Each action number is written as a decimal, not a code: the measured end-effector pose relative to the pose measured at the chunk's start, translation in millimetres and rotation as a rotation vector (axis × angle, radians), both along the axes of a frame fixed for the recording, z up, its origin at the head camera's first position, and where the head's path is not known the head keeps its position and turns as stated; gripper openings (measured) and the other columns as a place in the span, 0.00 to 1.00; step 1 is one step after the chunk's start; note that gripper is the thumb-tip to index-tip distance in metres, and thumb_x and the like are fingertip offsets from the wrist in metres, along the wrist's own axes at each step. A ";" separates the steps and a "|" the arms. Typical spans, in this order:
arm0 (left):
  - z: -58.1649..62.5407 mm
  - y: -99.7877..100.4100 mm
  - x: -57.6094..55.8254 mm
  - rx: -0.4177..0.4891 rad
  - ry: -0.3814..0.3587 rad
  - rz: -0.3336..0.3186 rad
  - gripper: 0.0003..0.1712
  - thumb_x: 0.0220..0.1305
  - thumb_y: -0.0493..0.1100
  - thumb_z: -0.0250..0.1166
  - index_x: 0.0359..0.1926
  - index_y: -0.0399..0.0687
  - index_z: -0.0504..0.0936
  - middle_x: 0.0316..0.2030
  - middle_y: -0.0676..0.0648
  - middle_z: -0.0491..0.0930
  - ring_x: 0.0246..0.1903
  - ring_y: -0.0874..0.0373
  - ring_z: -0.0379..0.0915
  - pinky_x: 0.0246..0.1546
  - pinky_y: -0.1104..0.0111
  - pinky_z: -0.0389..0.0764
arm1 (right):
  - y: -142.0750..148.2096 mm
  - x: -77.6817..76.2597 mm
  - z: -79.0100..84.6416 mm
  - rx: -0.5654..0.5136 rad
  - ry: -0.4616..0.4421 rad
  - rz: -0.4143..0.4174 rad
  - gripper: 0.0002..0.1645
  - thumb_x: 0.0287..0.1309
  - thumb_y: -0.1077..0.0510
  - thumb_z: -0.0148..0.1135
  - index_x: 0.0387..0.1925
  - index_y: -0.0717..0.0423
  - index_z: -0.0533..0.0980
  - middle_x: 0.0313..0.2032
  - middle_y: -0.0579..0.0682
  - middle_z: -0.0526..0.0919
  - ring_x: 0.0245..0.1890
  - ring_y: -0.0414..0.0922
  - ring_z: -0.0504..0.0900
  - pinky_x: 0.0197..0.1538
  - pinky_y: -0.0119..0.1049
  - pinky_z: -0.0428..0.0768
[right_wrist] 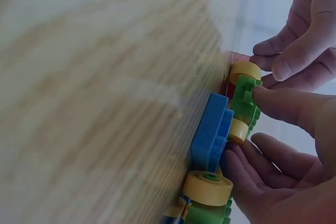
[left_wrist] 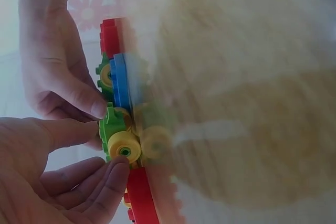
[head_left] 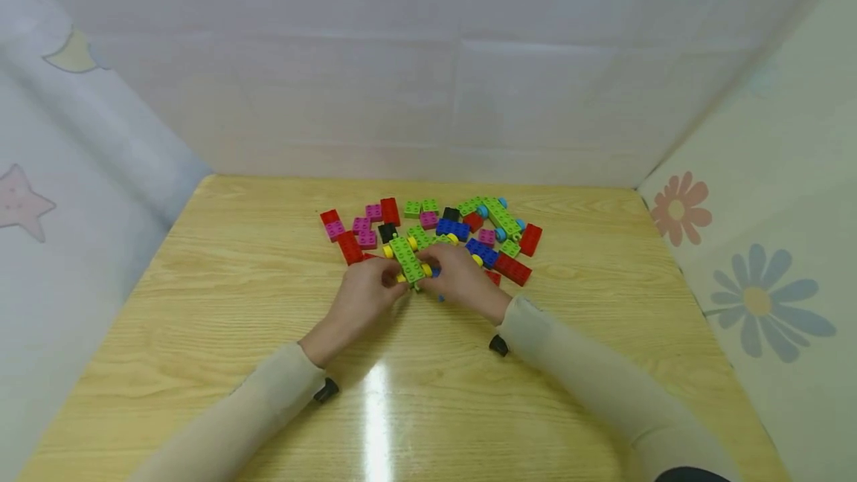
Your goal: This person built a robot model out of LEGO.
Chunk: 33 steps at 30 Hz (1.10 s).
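Note:
A lime-green toy brick car base with yellow wheels lies lengthwise between the two hands near the pile's front edge. My left hand grips its near left side; in the left wrist view, a fingertip meets the yellow wheel and the thumb lies along the green body. On the opposite side my right hand holds the base with thumb and fingers, the thumb on its green end in the right wrist view. A blue brick stands beside the right fingers.
Behind the hands spreads a pile of bricks, with a red brick, a dark blue brick and a pink brick. A second green base with blue wheels lies at the back right. Pale cloth walls border the wooden table.

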<state>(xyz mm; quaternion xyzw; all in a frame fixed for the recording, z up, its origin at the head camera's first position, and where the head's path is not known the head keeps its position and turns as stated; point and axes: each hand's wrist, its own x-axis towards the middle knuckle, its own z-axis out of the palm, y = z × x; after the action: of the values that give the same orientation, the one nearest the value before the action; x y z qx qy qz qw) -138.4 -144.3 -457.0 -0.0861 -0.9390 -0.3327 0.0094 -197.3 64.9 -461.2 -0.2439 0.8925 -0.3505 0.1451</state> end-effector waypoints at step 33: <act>0.3 -0.1 2.0 -0.106 0.041 0.000 0.23 0.69 0.40 0.79 0.62 0.36 0.90 0.48 0.41 0.93 0.38 0.53 0.83 0.44 0.55 0.87 | -11.0 11.4 3.3 0.029 0.041 -0.034 0.34 0.73 0.49 0.77 0.74 0.55 0.81 0.70 0.54 0.87 0.68 0.54 0.88 0.71 0.54 0.86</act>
<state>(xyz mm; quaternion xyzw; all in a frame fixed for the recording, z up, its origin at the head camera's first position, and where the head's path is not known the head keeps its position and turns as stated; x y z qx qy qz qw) -136.4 -144.4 -456.7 -0.0932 -0.9549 -0.2808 0.0241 -185.9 53.9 -457.9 -0.2338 0.9042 -0.3350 0.1245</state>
